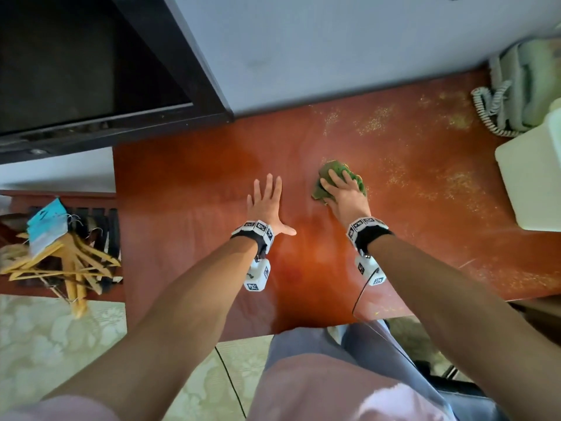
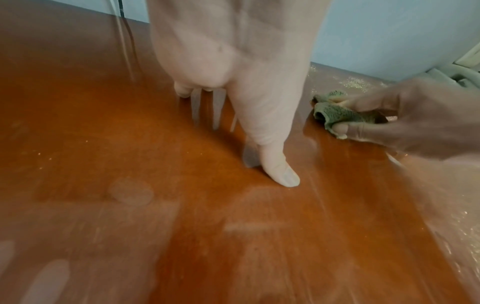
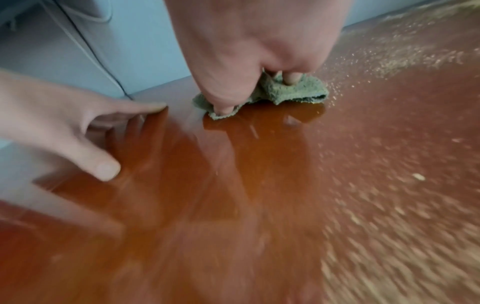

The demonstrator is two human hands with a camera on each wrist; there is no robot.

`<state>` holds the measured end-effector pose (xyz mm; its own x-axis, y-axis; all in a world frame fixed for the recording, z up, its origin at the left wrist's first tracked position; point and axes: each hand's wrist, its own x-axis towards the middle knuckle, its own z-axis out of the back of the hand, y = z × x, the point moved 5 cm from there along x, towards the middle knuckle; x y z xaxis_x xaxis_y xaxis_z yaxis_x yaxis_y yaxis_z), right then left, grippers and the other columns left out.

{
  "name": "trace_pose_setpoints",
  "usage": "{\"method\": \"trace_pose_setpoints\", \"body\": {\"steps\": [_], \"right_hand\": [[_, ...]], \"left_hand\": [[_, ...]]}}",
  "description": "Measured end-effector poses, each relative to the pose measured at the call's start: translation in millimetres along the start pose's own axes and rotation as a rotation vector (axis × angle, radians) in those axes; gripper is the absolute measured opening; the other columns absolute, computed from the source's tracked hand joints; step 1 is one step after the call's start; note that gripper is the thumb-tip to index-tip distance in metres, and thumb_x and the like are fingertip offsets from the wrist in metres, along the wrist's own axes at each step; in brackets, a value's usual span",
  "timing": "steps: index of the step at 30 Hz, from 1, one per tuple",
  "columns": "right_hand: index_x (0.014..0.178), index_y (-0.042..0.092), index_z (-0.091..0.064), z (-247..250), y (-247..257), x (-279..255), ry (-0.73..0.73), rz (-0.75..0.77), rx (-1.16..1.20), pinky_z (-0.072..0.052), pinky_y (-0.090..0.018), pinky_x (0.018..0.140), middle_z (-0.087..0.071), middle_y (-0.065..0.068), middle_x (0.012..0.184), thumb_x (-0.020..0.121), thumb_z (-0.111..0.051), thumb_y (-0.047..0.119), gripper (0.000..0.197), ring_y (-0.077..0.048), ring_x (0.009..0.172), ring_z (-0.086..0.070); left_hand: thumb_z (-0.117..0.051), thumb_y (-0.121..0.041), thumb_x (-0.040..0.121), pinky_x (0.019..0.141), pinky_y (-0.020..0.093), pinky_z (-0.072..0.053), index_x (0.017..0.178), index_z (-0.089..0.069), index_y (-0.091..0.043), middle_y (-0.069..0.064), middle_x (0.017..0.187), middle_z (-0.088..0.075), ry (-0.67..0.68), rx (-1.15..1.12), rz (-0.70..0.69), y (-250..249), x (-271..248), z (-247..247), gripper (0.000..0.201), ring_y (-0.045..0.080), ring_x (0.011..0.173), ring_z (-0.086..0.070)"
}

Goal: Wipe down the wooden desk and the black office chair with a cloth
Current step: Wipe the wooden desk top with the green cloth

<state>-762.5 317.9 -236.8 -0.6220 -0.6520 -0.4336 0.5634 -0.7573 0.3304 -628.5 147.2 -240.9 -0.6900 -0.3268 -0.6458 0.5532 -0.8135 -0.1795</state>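
Observation:
A reddish wooden desk (image 1: 188,177) fills the middle of the head view. A crumpled green cloth (image 1: 326,173) lies on it, right of centre. My right hand (image 1: 341,189) grips the cloth (image 3: 298,92) with curled fingers and presses it on the wood. To its left my left hand (image 1: 264,202) rests flat on the desk (image 2: 130,164), fingers spread and straight, holding nothing. In the left wrist view the cloth (image 2: 335,113) shows bunched under my right hand (image 2: 405,119). Pale dust (image 1: 455,183) covers the desk's right part. Only a dark bit of the chair (image 1: 449,381) shows below the desk.
A pale telephone (image 1: 522,92) with a coiled cord stands at the back right, a white box (image 1: 534,180) in front of it. A black frame (image 1: 170,56) rises at the back left. Wooden hangers (image 1: 66,262) lie on a low rack left of the desk. A thin cable (image 1: 362,294) trails from my right wrist.

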Motion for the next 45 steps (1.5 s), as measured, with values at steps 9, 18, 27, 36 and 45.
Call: {"method": "trace_pose_setpoints", "body": {"steps": [9, 18, 27, 36, 45], "right_hand": [[0.149, 0.024, -0.051, -73, 2, -84, 0.129, 0.363, -0.278, -0.037, -0.059, 0.116, -0.038, -0.001, 0.162, 0.097, -0.053, 0.033, 0.053, -0.038, 0.153, -0.025], [0.157, 0.031, -0.038, -56, 23, -68, 0.192, 0.458, -0.26, -0.026, -0.057, 0.123, -0.025, 0.003, 0.168, 0.097, -0.061, 0.047, 0.066, -0.035, 0.156, -0.017], [0.161, 0.037, -0.023, 27, 30, 59, 0.065, 0.104, -0.132, -0.023, -0.055, 0.123, -0.008, 0.011, 0.171, 0.099, -0.053, 0.056, 0.071, -0.027, 0.158, -0.004], [0.16, 0.033, -0.029, 74, 26, 159, -0.022, 0.029, -0.066, -0.021, -0.054, 0.124, -0.015, 0.007, 0.171, 0.093, -0.059, 0.063, 0.079, -0.032, 0.157, -0.008], [0.158, 0.021, -0.031, 84, 53, 204, 0.013, -0.053, -0.085, -0.023, -0.058, 0.123, -0.02, -0.006, 0.169, 0.092, -0.067, 0.053, 0.082, -0.044, 0.153, -0.014]], "left_hand": [[-0.091, -0.065, 0.06, 0.127, 0.058, -0.008, 0.161, 0.023, -0.028, -0.002, 0.168, 0.03, 0.019, -0.008, 0.017, -1, 0, 1, 0.156, 0.035, 0.156, 0.021], [-0.093, -0.06, 0.059, 0.126, 0.057, -0.003, 0.161, 0.022, -0.029, -0.003, 0.168, 0.029, 0.018, -0.052, 0.026, -3, -1, 2, 0.157, 0.034, 0.155, 0.023], [-0.093, -0.063, 0.056, 0.125, 0.057, -0.003, 0.162, 0.018, -0.032, -0.006, 0.169, 0.026, -0.011, -0.055, 0.024, 0, 3, -1, 0.157, 0.032, 0.157, 0.021], [-0.093, -0.062, 0.057, 0.125, 0.053, 0.004, 0.159, 0.025, -0.035, -0.01, 0.166, 0.033, 0.001, -0.065, 0.049, 1, 7, -5, 0.158, 0.03, 0.154, 0.027], [-0.092, -0.061, 0.06, 0.123, 0.05, 0.01, 0.16, 0.024, -0.033, -0.011, 0.166, 0.033, -0.015, -0.079, 0.047, 1, 7, -7, 0.156, 0.028, 0.153, 0.031]]}}
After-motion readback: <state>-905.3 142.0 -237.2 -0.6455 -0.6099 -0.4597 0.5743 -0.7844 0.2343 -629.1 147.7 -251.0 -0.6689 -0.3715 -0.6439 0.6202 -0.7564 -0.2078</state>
